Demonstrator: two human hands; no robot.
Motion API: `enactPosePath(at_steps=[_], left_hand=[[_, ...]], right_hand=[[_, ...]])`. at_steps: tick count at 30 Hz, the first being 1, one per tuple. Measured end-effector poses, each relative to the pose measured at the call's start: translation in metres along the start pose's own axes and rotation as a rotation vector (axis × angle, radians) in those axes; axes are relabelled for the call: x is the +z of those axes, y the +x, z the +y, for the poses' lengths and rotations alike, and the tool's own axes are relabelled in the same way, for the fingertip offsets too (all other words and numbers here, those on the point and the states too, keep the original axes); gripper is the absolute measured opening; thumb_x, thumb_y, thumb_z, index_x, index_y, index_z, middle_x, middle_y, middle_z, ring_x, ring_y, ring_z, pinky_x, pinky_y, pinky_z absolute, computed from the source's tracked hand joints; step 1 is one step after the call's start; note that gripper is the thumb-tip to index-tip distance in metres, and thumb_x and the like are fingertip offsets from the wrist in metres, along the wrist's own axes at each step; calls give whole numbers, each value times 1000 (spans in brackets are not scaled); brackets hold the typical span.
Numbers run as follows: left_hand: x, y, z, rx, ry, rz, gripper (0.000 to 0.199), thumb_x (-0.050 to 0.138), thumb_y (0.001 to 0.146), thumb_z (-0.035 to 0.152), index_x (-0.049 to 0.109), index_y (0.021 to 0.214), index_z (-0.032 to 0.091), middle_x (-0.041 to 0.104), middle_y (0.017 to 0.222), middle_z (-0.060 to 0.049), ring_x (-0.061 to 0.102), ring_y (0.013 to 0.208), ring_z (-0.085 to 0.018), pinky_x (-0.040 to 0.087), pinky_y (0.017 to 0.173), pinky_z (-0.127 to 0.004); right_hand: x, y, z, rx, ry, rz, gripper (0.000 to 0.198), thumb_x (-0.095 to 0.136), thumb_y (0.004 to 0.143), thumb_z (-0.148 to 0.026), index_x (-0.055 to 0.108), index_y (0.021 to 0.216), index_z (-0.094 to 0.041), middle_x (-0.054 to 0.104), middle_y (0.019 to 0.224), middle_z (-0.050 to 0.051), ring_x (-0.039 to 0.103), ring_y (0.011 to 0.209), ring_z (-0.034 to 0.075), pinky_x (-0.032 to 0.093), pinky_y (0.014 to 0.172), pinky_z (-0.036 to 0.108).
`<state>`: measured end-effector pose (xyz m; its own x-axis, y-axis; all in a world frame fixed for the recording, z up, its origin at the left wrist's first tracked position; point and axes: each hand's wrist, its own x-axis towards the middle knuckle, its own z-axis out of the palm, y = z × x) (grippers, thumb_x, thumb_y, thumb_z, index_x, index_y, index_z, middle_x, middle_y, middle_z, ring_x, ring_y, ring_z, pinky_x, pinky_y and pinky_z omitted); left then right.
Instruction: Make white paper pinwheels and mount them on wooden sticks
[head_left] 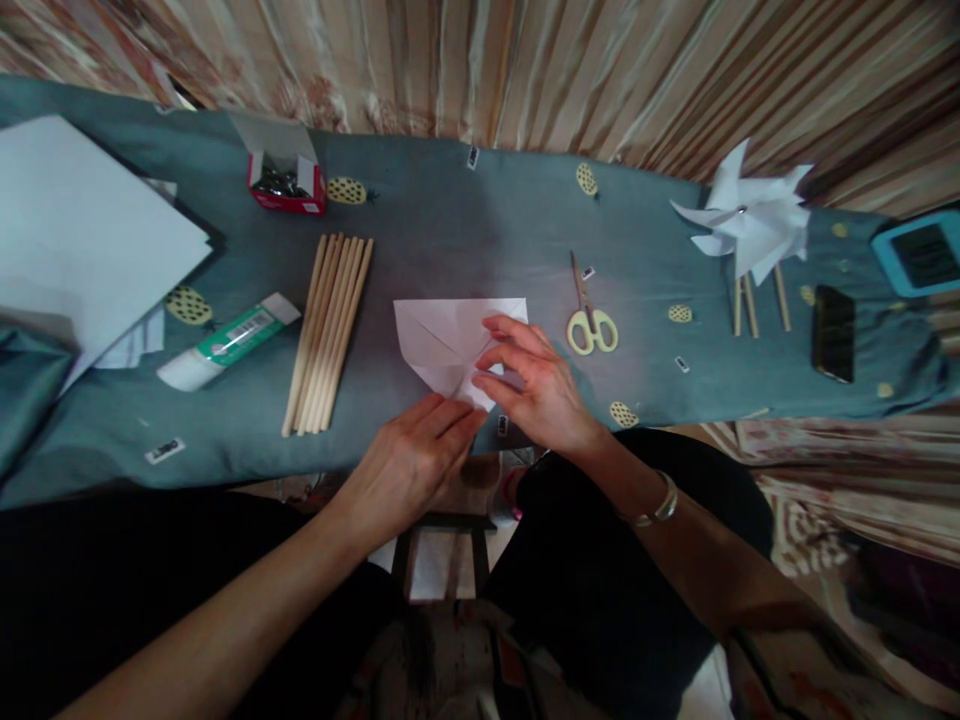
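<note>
A white sheet of paper (435,335) with slits and a partly bent lower edge lies in front of me on the table. My left hand (420,450) is at its lower edge, fingers pressed together on the folded-in part; the thumb is mostly hidden. Over the paper's right half is my right hand (536,385), with its fingers curved and apart and the fingertips at the paper. Just right of that hand lie scissors (592,330) with pale yellow handles. To the left of the paper is a row of several wooden sticks (328,335).
A glue stick (229,342), a stack of white paper (90,220) and an open red box (286,190) are at the left. At the right are white paper pinwheels (750,215) on sticks, a dark phone (833,333) and a blue-framed device (919,252). A striped curtain (480,70) hangs behind.
</note>
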<state>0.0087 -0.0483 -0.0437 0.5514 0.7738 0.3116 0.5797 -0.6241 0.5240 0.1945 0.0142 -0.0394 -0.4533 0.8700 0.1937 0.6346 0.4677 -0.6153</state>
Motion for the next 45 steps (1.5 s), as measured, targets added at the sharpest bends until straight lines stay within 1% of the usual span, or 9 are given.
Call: enactPosePath(at_steps=[3,9,15,19,25,32,35,40,45], left_hand=[[0,0,0,2,-10,9,26,54,89,9,60,114,7,67,103,-12,61,92,-22,58,82,-38],[0,0,-1,7,-6,-3,27,56,88,10,60,114,6,66,104,-12,60,92,-23,58,82,-38],[0,1,-1,5,-13,4,24,55,89,9,62,111,5,67,98,-11,61,90,-22,58,80,-36],[-1,2,-1,-1,-14,-5,24,55,89,10,62,112,5,67,99,-11,61,91,-23,58,81,-36],[-2,5,1,-1,-12,-10,23,54,89,10,64,108,4,66,96,-12,61,90,-23,58,79,-37],[-1,4,1,6,24,-5,19,54,89,12,65,103,6,66,95,-12,61,88,-24,58,79,-37],[-1,4,1,9,31,-9,18,54,90,13,65,103,7,66,95,-12,61,89,-23,58,80,-36],[-2,5,1,26,48,2,16,53,90,13,64,100,7,66,93,-11,61,85,-22,58,76,-34],[-1,4,1,15,55,-3,20,55,89,11,62,107,6,66,96,-12,62,87,-22,58,76,-35]], right_hand=[[0,-1,-2,-31,-20,-6,7,64,85,-16,68,90,-15,57,130,14,56,114,24,49,99,45],[-1,-4,-3,-89,-72,-5,15,57,90,-20,70,96,-19,55,133,10,53,118,23,51,98,44],[0,-6,-6,-161,-243,-40,25,48,95,-19,72,100,-15,56,133,13,51,120,25,50,100,43],[6,-12,-7,-210,-375,-50,31,40,96,-14,68,108,-11,57,134,15,50,122,27,49,98,43],[17,-23,-5,-214,-456,-65,36,35,99,-15,60,124,-13,56,138,13,47,126,26,45,99,44],[22,-25,-9,-343,-536,-15,37,34,98,-12,58,123,-1,60,132,18,51,121,26,44,99,41],[22,-26,-10,-338,-539,-24,37,33,99,-12,59,123,0,60,132,18,52,121,26,44,100,40],[23,-28,-7,-287,-468,-63,39,34,98,-13,56,129,-5,57,136,16,49,125,26,43,103,43],[0,-19,-6,-128,-328,-62,43,34,94,-11,56,131,-12,55,139,13,48,127,25,44,105,44]])
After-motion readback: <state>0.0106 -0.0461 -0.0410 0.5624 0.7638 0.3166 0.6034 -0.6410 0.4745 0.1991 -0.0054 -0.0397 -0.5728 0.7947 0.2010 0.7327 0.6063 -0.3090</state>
